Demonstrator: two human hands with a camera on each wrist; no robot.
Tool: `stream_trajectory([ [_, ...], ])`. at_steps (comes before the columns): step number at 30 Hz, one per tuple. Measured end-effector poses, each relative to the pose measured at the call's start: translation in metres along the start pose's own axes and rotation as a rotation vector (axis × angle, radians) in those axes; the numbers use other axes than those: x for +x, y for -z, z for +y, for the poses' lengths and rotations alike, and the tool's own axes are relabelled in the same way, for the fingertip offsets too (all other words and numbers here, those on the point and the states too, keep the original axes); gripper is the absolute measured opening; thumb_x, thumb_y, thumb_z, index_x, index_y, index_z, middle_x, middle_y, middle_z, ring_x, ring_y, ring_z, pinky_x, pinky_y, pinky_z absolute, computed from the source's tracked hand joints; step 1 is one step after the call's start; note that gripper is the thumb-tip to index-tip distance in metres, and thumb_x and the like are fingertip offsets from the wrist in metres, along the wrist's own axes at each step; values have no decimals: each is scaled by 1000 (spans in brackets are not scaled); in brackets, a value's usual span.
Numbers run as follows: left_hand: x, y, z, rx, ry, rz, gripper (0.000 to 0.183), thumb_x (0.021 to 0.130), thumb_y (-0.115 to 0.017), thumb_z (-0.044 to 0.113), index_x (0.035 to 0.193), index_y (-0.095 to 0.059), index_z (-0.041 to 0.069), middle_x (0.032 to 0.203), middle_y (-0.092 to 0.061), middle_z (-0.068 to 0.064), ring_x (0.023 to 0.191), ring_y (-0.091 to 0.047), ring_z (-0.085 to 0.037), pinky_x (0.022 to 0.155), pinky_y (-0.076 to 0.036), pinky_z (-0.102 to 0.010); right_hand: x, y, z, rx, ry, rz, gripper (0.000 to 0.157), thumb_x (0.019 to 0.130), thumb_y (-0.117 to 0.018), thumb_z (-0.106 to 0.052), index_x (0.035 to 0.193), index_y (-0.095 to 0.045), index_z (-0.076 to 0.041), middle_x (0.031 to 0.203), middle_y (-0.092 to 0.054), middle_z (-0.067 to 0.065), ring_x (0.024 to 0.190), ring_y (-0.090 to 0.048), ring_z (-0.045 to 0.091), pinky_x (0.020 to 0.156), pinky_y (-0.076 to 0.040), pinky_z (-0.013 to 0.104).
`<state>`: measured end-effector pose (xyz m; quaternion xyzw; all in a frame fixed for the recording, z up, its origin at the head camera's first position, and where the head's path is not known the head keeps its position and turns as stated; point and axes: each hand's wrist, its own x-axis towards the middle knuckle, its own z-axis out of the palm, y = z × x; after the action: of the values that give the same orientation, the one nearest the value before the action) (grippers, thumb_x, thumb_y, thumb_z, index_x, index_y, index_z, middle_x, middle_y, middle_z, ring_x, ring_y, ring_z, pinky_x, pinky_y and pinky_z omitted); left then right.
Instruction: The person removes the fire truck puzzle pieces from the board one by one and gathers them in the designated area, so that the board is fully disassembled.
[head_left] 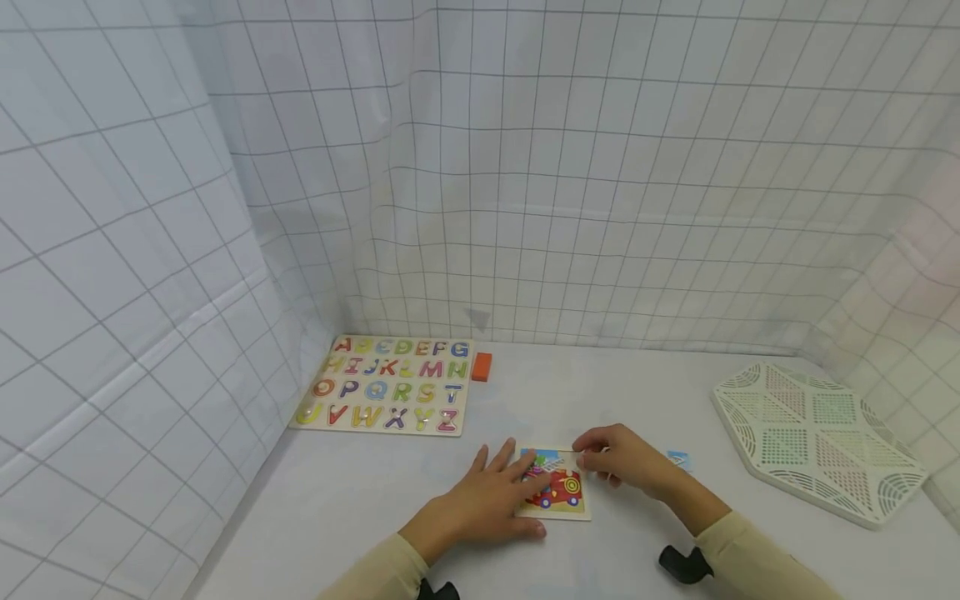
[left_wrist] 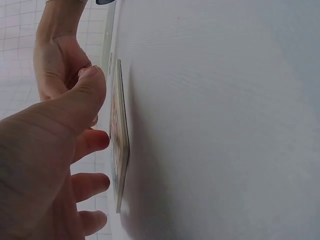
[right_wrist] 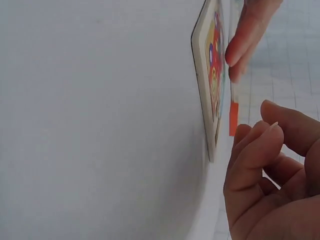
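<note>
A small wooden jigsaw puzzle [head_left: 552, 514] with a red car picture lies flat on the table. My left hand [head_left: 491, 500], fingers spread, rests over its left side and covers part of the picture. By the upper right corner of the puzzle is my right hand [head_left: 626, 460], its fingers loosely bent. In the right wrist view a gap shows between the thumb and forefinger of the right hand [right_wrist: 272, 170], and I see nothing held there. A bare, pale patch shows in the puzzle's upper right. A blue puzzle piece [head_left: 678, 459] lies beside the right wrist, partly hidden.
An alphabet board [head_left: 378, 425] of colored letters lies at the back left, with an orange block [head_left: 482, 367] against its right side. A white perforated hexagonal plate [head_left: 821, 442] lies at the right. Grid-patterned curtains [head_left: 570, 183] enclose the table.
</note>
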<state>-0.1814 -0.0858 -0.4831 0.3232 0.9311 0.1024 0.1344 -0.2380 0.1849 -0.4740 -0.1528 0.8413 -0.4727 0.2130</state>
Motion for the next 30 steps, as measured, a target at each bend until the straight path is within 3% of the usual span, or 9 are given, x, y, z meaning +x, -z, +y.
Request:
stream_trajectory([
  [8, 0, -1, 1, 36, -2, 1, 71, 92, -52, 73, 155, -40, 43, 167, -30, 1, 156, -17, -38, 117, -19, -70, 14, -21, -2, 33, -24, -13, 24, 93, -70, -13, 113, -71, 0, 83, -65, 5, 53, -49, 12, 49, -41, 24],
  [17, 2, 1, -1, 41, 8, -10, 68, 93, -52, 72, 154, -43, 44, 166, -32, -1, 156, -18, -38, 118, -19, -70, 20, -31, -9, -77, -65, 48, 13, 91, -73, -12, 101, -69, -5, 81, -62, 4, 58, -51, 13, 53, -44, 25],
  [30, 2, 3, 2, 48, 7, -13, 66, 92, -53, 71, 152, -46, 43, 165, -34, -1, 155, -19, -38, 118, -20, -69, 24, -34, -10, -25, -79, 87, 11, 88, -74, -4, 91, -64, -5, 76, -59, 5, 60, -53, 14, 51, -46, 25],
])
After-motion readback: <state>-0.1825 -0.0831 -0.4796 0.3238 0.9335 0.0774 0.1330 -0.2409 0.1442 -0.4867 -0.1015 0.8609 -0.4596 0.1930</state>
